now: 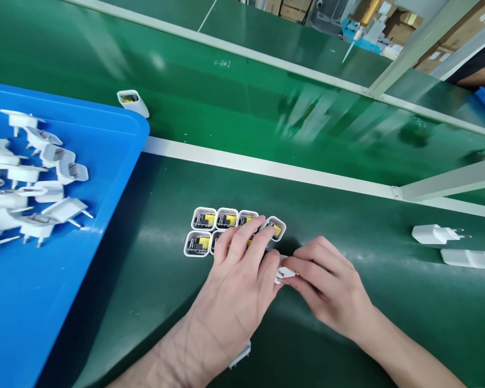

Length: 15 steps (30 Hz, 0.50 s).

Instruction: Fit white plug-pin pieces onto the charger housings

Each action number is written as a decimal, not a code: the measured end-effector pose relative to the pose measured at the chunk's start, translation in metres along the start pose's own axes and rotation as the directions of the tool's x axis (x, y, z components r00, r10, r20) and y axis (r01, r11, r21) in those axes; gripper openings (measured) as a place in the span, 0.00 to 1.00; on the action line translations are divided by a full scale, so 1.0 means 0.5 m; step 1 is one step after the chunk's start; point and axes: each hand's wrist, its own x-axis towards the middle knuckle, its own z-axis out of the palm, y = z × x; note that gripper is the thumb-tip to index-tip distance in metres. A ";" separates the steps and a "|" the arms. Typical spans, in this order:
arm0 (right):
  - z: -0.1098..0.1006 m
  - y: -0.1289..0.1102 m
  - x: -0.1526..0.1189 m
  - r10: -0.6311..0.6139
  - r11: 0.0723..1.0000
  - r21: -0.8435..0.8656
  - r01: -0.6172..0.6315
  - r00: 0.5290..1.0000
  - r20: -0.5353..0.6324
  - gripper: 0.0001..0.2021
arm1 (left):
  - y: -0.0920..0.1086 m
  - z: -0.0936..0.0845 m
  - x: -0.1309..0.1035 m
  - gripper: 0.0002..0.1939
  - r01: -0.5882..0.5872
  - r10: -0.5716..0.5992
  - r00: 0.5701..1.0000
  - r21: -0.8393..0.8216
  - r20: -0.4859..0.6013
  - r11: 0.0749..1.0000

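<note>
On the left, a blue tray [44,302] rests on the green bench [388,323] and holds a loose heap of white plug caps with metal pins [28,183], crowded toward its far left side; its near part is bare. Near the middle of the bench, open charger shells [204,231] stand in two tight rows, their yellow and black innards showing upward. The left hand [234,285] lies over the right end of those rows, fingers [242,240] spread flat and touching the shells, gripping nothing that shows. Just right of it, the right hand [327,285] pinches a small white plug cap [285,274] between thumb and fingers, close against the left hand's thumb. One more open shell [132,102] lies alone on the far conveyor belt [267,97], just beyond the tray's far right corner. Well to the right, two assembled white chargers [452,245] lie on their sides, pins pointing right. A white piece [240,355] peeks out beneath the left wrist; what it is cannot be told.
</note>
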 end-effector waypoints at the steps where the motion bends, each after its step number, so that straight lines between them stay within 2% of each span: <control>1: 0.002 -0.002 -0.003 0.008 0.999 -0.034 -0.008 1.000 0.001 0.09 | -0.001 -0.001 0.000 0.11 -0.003 0.003 1.000 0.002 0.001 1.000; 5: 0.014 -0.004 -0.012 0.002 0.999 -0.047 -0.003 1.000 -0.026 0.11 | -0.008 0.003 0.002 0.08 -0.025 0.025 1.000 -0.009 0.008 1.000; 9: 0.025 0.002 -0.006 0.004 1.000 -0.004 -0.005 0.999 -0.048 0.07 | -0.009 -0.005 0.002 0.04 -0.032 0.033 0.999 -0.012 0.027 0.999; 13: 0.013 0.010 -0.005 0.057 0.994 0.100 -0.053 0.998 -0.035 0.03 | 0.002 -0.060 -0.017 0.13 -0.033 0.033 0.999 0.019 0.007 0.999; 15: -0.006 0.016 -0.017 0.120 0.987 0.104 -0.119 0.993 -0.012 0.02 | 0.005 -0.089 -0.035 0.11 -0.041 0.041 0.998 0.020 -0.041 0.999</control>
